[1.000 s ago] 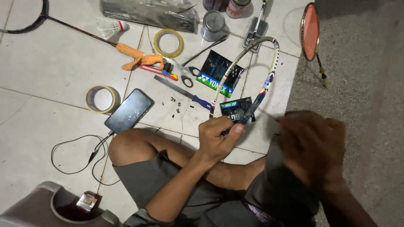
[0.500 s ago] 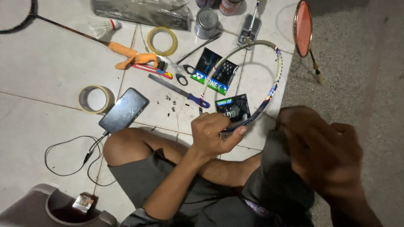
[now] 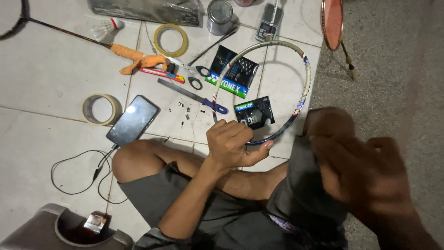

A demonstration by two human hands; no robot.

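racket frame [image 3: 303, 69] – long axis running away from lap – left hand [image 3: 231, 143] grip closed on its near rim; right hand [image 3: 365, 171] blurred, grip unclear

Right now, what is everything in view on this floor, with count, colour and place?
unstrung racket frame: 1, pale with coloured marks, centre, held at its lower edge
string packets: 2, black, under and inside the frame
phone: 1, dark, left of the knee, cable attached
tape rolls: 2, yellow at top, beige at left
scissors: 1, dark handles, top centre
cutter: 1, red, beside the scissors
awl: 1, blue handle, centre
shuttlecock: 1, white, top left
tin: 1, silver, top
strung racket: 1, reddish, top right
left hand: grips the frame
right hand: raised, blurred, grasp unclear
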